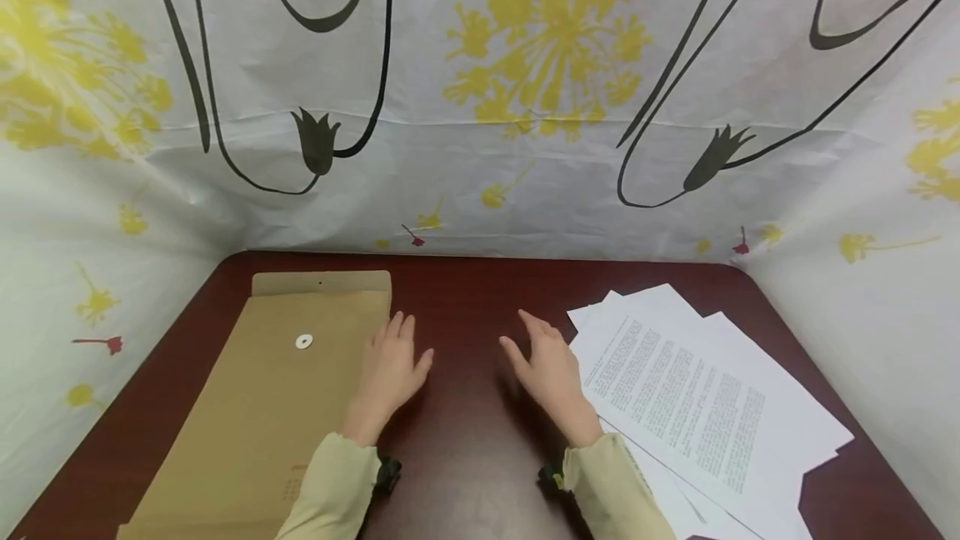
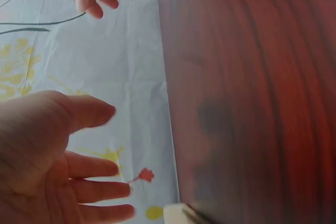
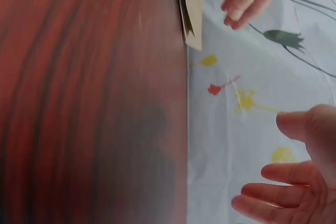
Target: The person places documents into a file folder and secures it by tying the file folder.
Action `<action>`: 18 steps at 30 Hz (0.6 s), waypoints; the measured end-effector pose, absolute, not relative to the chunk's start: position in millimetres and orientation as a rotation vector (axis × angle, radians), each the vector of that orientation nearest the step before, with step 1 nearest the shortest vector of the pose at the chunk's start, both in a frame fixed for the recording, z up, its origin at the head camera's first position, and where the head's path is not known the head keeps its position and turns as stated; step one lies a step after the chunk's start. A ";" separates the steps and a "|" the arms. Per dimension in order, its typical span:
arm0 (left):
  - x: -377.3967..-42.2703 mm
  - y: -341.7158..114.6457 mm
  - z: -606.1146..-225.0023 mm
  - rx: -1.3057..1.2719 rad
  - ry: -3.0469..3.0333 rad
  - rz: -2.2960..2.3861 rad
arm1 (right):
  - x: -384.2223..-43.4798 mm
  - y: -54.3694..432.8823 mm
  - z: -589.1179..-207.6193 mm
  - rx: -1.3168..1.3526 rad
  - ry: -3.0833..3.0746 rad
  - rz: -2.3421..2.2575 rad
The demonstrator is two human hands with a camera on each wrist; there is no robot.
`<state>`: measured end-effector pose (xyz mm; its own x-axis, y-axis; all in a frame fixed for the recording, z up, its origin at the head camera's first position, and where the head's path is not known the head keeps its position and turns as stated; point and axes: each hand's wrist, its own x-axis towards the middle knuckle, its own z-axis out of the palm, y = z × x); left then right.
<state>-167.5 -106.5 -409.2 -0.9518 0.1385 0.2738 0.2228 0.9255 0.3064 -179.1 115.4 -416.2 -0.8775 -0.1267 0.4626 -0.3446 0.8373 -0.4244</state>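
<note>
My left hand (image 1: 387, 373) is held over the right edge of a brown paper envelope (image 1: 262, 407), its fingers relaxed and holding nothing. The envelope lies at the left with its narrow top flap (image 1: 322, 282) folded out and a white round button (image 1: 303, 342) below it. My right hand (image 1: 551, 369) hovers beside the left edge of a fanned stack of white paper sheets (image 1: 675, 390), thumb and fingers apart with nothing between them. Lines of print cover the top sheet. Both wrist views show empty palms, the left hand (image 2: 52, 156) and the right hand (image 3: 299, 171).
A dark red wooden table (image 1: 465, 440) lies beneath everything, with bare wood between the envelope and the sheets. A white patterned cloth (image 1: 480, 190) hangs behind the table and along both sides. Each wrist has a dark strap below the sleeve cuff.
</note>
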 end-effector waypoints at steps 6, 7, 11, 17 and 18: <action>-154.9 -138.8 -410.2 -0.169 -2.858 -0.577 | -180.6 103.9 -421.4 0.387 -2.530 0.799; -152.3 -145.0 -409.9 -0.144 -2.863 -0.594 | -181.0 102.0 -422.3 0.392 -2.528 0.807; -144.3 -170.7 -405.9 -0.058 -2.884 -0.619 | -182.5 93.3 -425.4 0.425 -2.537 0.887; -131.1 -210.9 -397.3 0.120 -2.991 -0.682 | -185.3 75.9 -429.6 0.516 -2.534 1.105; -128.6 -217.7 -396.7 0.159 -3.013 -0.703 | -185.4 72.6 -429.7 0.529 -2.538 1.142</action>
<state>-128.6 -217.7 -396.7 -0.9938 -0.1095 0.0187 -0.0899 0.8918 0.4434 -185.4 72.6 -429.7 -0.8847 -0.2040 0.4192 -0.4490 0.6145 -0.6487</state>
